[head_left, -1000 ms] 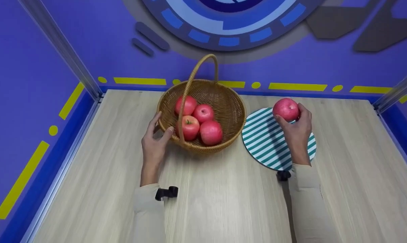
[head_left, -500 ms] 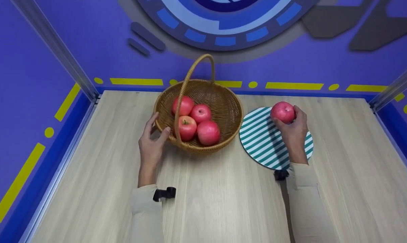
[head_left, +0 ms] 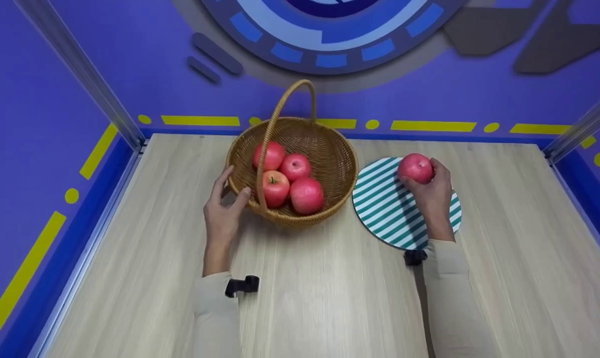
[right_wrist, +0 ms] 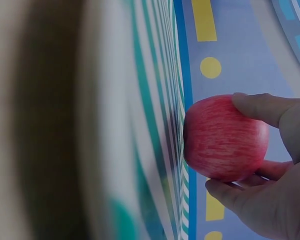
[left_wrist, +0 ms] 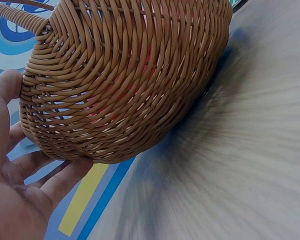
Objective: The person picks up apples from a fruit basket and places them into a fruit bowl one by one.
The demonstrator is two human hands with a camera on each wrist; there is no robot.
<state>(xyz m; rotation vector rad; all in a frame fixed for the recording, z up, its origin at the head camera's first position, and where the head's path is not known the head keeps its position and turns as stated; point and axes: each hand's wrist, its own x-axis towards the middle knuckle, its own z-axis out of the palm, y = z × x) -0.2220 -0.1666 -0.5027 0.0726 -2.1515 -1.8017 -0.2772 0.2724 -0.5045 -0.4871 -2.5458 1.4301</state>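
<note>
A brown wicker basket (head_left: 332, 149) with a tall arched handle stands left of centre, several red apples (head_left: 307, 195) inside it. My left hand (head_left: 222, 211) holds its left side, thumb at the rim; in the left wrist view the fingers (left_wrist: 65, 182) touch the outer weave. Over the far part of a round green-and-white striped mat (head_left: 386, 214), my right hand (head_left: 434, 196) grips another red apple (head_left: 415, 168) between thumb and fingers. The right wrist view shows this apple (right_wrist: 225, 137) right at the mat's surface; whether it touches, I cannot tell.
A pale wood table (head_left: 319, 298) carries everything. Blue printed panels (head_left: 429, 94) close it off at the back and both sides, with metal posts (head_left: 96, 84) in the corners. The basket's right rim comes close to the mat's left edge.
My right hand has brought the apple down and slightly nearer, towards the striped mat. The left hand keeps its hold on the basket, and the whole head view has shifted slightly.
</note>
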